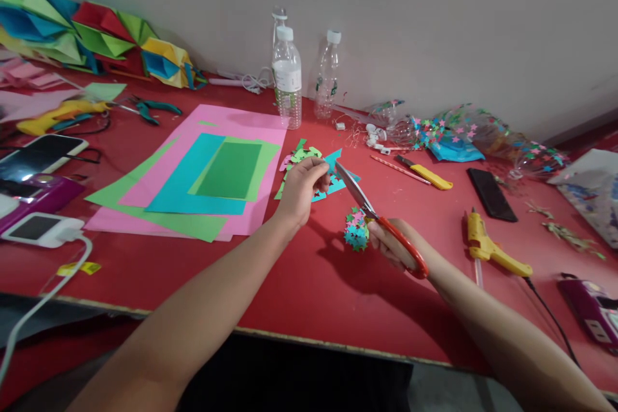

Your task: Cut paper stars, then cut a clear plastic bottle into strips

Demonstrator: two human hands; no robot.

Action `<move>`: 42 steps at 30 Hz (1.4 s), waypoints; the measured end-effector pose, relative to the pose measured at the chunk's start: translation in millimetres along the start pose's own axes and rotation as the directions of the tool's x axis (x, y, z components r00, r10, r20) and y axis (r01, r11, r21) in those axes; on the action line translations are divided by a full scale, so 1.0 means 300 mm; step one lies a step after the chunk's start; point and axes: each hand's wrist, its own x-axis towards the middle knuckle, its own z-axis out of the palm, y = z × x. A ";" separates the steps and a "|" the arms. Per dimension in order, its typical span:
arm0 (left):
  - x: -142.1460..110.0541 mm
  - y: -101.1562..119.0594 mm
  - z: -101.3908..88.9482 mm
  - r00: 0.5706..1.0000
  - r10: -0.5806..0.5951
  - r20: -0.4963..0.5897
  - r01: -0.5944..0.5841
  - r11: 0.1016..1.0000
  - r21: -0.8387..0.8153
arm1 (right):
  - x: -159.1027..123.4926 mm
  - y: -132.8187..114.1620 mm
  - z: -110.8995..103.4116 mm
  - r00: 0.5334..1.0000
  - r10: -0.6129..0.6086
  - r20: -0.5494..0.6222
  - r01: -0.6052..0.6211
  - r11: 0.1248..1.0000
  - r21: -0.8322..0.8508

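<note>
Red-handled scissors (393, 232) are in my right hand (389, 248), fingers closed round the handles and blades pointing up and left. The blades reach close to a small blue paper piece (333, 159), pinched between the thumb and fingers of my left hand (304, 187). Whether the blades touch the paper I cannot tell. Below the blades, a small pile of paper stars (356, 232) in blue, pink and green lies on the table. Green, pink and blue paper scraps (302, 153) lie behind and beside my left hand, partly hidden by it.
Stacked coloured sheets (226, 170) cover the table's left middle. Plastic bottles (288, 84) stand by the wall. To the right lie a yellow cutter (432, 177), a black phone (491, 194) and a yellow glue gun (492, 248). Pliers (149, 109) and a white cable (53, 286) are at left.
</note>
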 end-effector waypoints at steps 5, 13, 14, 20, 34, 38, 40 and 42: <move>-0.010 0.002 0.003 0.992 -0.045 0.117 0.045 0.999 0.007 | -0.005 -0.009 0.011 0.999 -0.021 -0.046 0.022 0.999 0.030; 0.003 -0.001 0.002 1.000 0.027 0.011 -0.027 0.999 -0.026 | 0.001 0.012 0.004 0.997 -0.060 -0.042 0.059 0.998 -0.004; 0.006 -0.001 -0.001 0.999 0.052 0.012 -0.052 0.999 -0.011 | 0.004 0.017 0.002 0.997 -0.063 -0.033 0.062 0.998 -0.008; 0.005 0.001 -0.007 0.988 0.136 0.077 -0.146 0.980 0.139 | 0.022 0.048 -0.013 0.996 -0.075 0.043 0.076 0.997 -0.013; -0.016 0.018 0.007 0.986 0.151 0.071 -0.164 0.957 0.238 | 0.009 0.030 -0.017 0.992 -0.111 0.059 0.114 0.993 -0.042; -0.016 0.019 0.006 0.986 0.152 0.069 -0.164 0.956 0.244 | 0.007 0.019 -0.013 0.997 -0.069 0.031 0.071 0.996 -0.045; -0.016 0.019 0.005 0.986 0.151 0.070 -0.164 0.955 0.246 | 0.007 0.016 -0.012 0.997 -0.073 0.027 0.074 0.997 -0.035; -0.014 0.019 0.005 0.987 0.147 0.070 -0.160 0.956 0.246 | 0.009 0.019 -0.013 0.996 -0.080 0.026 0.081 0.996 -0.034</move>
